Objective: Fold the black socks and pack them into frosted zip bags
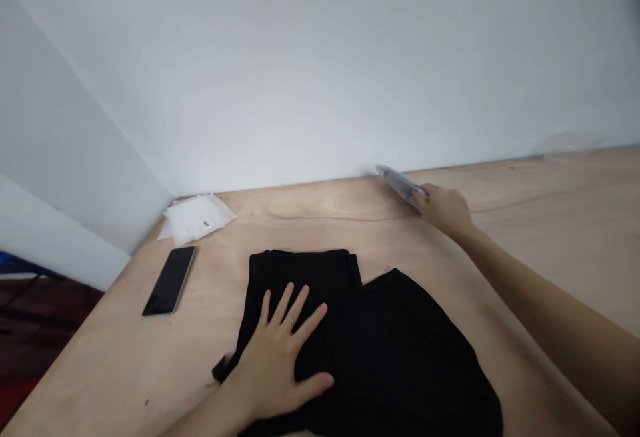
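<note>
1. Work surface: a pale plywood table top [310, 224] runs into the corner formed by a white wall [320, 70]. Everything logged below lies on it or just above it.

2. Main article: a black garment [325, 277] lies on the near centre of the table top, directly under the left hand. Its far portion is squared off in a flat folded stack. Its right portion [415, 364] spreads toward the table's near edge, looser and not aligned with the stack. A small black tab [221, 369] projects at its left edge. Condition as observed: partly folded, with no wrapping on it.

3. Right hand [444, 210]: extended to the far edge of the table, near the wall. Its fingers are closed on the end of a grey plastic packet [400, 185], which is tilted and appears to be held. Part of the contact is hidden behind the hand.

4. Left hand [273, 364]: released, palm down, fingers spread, pressing flat on the garment. It grasps nothing. A ring [289, 320] is worn on one finger.

5. Other items: a black smartphone [169, 280] lies face up to the left of the garment, just apart from it. Beyond it, a small stack of white translucent packets [197, 218] sits in the corner, untouched by either hand.
</note>
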`<state>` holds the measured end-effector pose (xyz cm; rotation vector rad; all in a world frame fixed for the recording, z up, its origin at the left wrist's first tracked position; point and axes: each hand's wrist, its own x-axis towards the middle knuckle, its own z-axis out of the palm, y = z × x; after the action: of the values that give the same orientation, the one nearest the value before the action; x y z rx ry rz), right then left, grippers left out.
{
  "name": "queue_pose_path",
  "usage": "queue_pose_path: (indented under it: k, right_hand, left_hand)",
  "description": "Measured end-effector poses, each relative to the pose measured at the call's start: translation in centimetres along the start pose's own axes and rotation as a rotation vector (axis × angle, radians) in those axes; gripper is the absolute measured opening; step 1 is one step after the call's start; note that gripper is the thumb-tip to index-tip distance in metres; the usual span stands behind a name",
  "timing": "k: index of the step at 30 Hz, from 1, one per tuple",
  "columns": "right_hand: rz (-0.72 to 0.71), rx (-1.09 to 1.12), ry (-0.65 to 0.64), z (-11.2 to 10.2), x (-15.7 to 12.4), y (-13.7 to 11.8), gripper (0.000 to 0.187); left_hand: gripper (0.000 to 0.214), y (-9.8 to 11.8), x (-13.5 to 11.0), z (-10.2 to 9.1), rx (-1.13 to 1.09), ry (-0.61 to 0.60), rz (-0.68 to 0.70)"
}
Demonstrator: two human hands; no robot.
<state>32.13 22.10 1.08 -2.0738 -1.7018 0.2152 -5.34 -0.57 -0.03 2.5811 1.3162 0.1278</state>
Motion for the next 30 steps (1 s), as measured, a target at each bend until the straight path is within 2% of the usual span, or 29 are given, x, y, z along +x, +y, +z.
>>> queue_pose_path:
  k: [4,7,9,13,14,15,17,19,22,26,28,30]
  right_hand:
    - [-0.004,0.256,-0.027,-3.9,-0.6,-1.4,0.030]
    - [-0.087,0.484,-0.112,-6.1,-2.4,-2.9,0.044]
    - [-0.145,0.612,-0.199,-7.1,-3.9,-4.1,0.053]
    - [-0.245,0.744,-0.464,-8.2,-6.8,-6.5,0.060]
    - [-0.269,0.755,-0.521,-8.3,-7.4,-7.0,0.060]
    - [-0.290,0.762,-0.561,-8.5,-7.8,-7.4,0.060]
    - [-0.320,0.769,-0.594,-8.7,-8.5,-8.0,0.061]
    - [-0.349,0.756,-0.607,-9.0,-8.9,-8.4,0.063]
    - [-0.379,0.724,-0.707,-9.5,-9.6,-9.1,0.057]
    - [-0.369,0.818,-0.894,-9.9,-11.2,-10.2,0.040]
    - [-0.310,0.886,-0.921,-9.7,-12.0,-10.6,0.037]
    - [-0.235,0.921,-0.882,-9.3,-12.4,-10.8,0.040]
  left_hand:
    - [0.093,-0.1,0.0,-0.4,-0.023,-0.037,0.002]
    - [0.073,-0.3,0.7,-1.6,-0.094,-0.017,-0.029]
    - [0.061,-0.7,1.9,-2.8,-0.154,0.142,-0.083]
    - [0.047,-1.6,5.5,-6.3,-0.232,0.679,-0.114]
    - [0.046,-1.8,6.5,-7.3,-0.290,0.753,-0.121]
    - [0.048,-2.1,7.4,-8.3,-0.383,0.770,-0.137]
    - [0.054,-2.5,8.9,-10.1,-0.636,0.685,-0.186]
    - [0.052,-2.9,10.1,-11.8,-0.847,0.535,-0.192]
    - [0.040,-2.9,11.2,-13.5,-0.978,0.269,-0.081]
    - [0.042,-1.9,11.9,-14.5,-0.974,-0.039,0.072]
    - [0.047,-1.3,11.9,-14.6,-0.862,-0.140,0.108]
    - [0.035,-0.8,11.8,-14.6,-0.763,-0.184,0.145]
